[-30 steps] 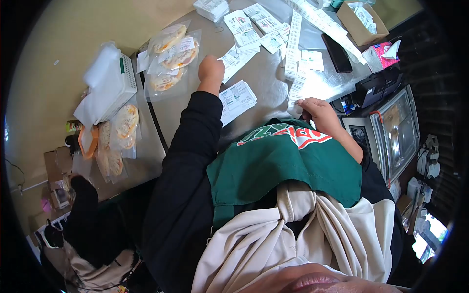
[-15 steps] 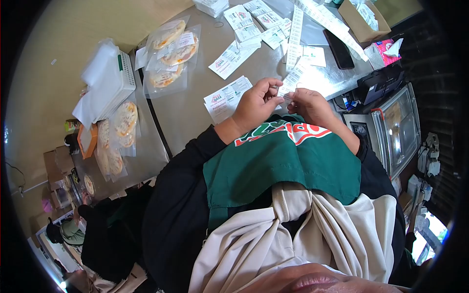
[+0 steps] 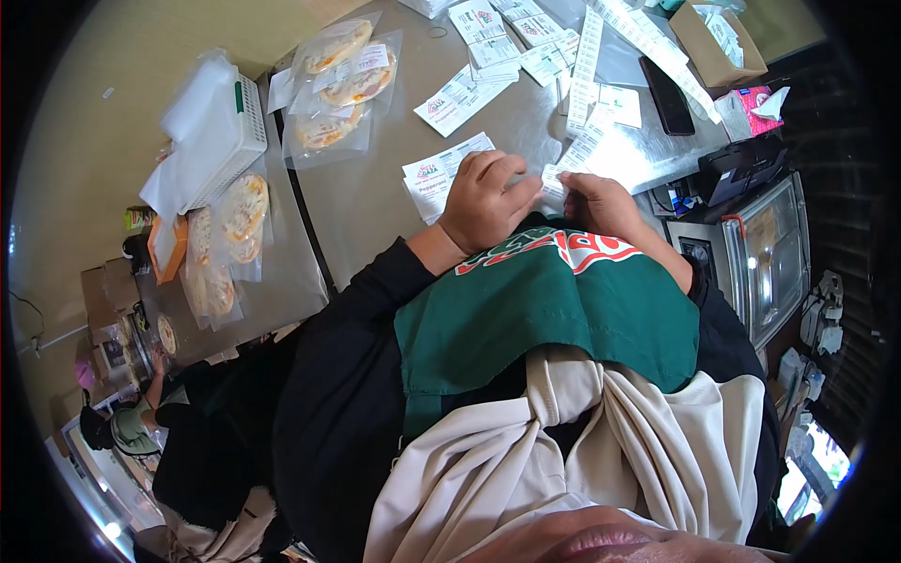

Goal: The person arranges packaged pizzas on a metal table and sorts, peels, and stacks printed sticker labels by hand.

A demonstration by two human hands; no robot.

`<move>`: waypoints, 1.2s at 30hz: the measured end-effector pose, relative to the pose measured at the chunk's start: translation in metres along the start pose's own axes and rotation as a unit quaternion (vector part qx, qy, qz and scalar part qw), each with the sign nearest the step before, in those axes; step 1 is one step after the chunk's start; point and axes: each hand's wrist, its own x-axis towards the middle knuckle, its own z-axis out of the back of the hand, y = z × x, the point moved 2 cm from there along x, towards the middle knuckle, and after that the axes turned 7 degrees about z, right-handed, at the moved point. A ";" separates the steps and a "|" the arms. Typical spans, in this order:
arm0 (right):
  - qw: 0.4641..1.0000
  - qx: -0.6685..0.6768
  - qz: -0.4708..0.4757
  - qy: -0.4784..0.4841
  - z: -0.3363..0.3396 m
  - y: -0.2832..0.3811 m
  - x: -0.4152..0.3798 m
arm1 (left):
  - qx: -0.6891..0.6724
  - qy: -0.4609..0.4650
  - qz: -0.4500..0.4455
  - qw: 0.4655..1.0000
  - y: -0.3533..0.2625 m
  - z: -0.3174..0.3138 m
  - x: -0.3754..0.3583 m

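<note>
My right hand [image 3: 601,205] pinches the near end of a long strip of printed stickers [image 3: 584,141], close to my green apron. My left hand [image 3: 488,197] hovers over the table's near edge with its fingers bent; what its fingertips hold, if anything, is too small to make out. Just left of that hand lies a stack of printed Pepperoni labels [image 3: 434,178], partly covered by it. Farther back are another fanned label stack [image 3: 462,101] and banded bundles of cards [image 3: 486,36]. The strip runs back over the steel table [image 3: 375,202].
Bagged pizzas [image 3: 352,80] lie at the back left, with more bagged pizzas [image 3: 242,211] beside a white basket [image 3: 246,127]. A black phone [image 3: 666,96], a cardboard box [image 3: 718,42] and a glass-doored oven [image 3: 765,253] are on the right. Another person [image 3: 136,427] is at the lower left.
My left hand has drawn back from the strip and turned, now nearer the Pepperoni stack. My right hand stays at the strip's end. The view has shifted slightly.
</note>
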 end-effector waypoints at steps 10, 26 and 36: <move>0.997 -0.040 0.049 -0.035 0.006 -0.009 0.012 | -0.071 0.027 0.157 0.985 0.029 -0.015 -0.005; 0.997 -0.073 0.004 -0.008 0.016 -0.015 0.011 | -0.099 0.243 0.507 0.821 0.117 -0.053 -0.053; 0.997 -0.075 -0.006 -0.012 0.014 -0.013 0.011 | 0.074 0.306 0.511 0.800 0.090 -0.046 -0.026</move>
